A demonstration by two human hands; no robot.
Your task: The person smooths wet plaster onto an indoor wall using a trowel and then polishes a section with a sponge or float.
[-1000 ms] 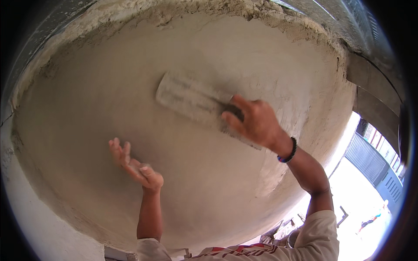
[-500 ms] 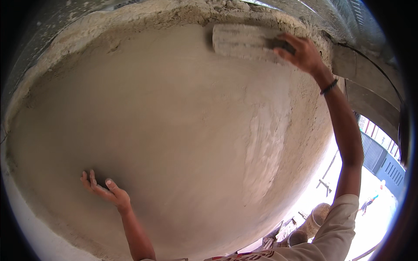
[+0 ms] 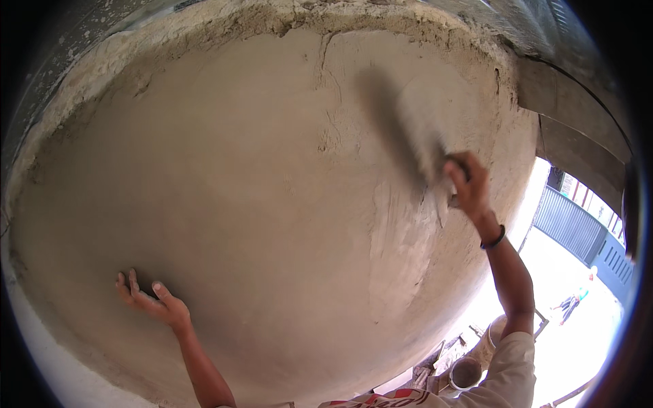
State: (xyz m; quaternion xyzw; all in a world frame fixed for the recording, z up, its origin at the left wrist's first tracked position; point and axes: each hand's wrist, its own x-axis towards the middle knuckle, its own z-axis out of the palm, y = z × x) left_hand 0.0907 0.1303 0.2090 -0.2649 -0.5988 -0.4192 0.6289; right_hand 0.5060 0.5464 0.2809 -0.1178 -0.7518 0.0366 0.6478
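Observation:
A freshly plastered grey wall [image 3: 258,190] fills most of the view. My right hand [image 3: 469,187] is shut on the handle of a plastering trowel [image 3: 415,129], whose blade is motion-blurred against the wall at the upper right. A black band sits on that wrist. My left hand [image 3: 149,299] rests flat on the wet plaster at the lower left, fingers spread, holding nothing. Rougher, unsmoothed plaster [image 3: 408,238] runs down below the trowel.
A ragged plaster edge [image 3: 224,20] borders the top of the wall. A concrete beam [image 3: 571,129] and a dark gate [image 3: 578,224] lie at the right. A bucket [image 3: 466,372] and debris sit on the bright ground below right. A distant person [image 3: 578,292] stands by the gate.
My right hand has swept the trowel from the wall's middle up to the top edge, then down to the upper right. My left hand dropped lower and leftward and now lies flat on the plaster.

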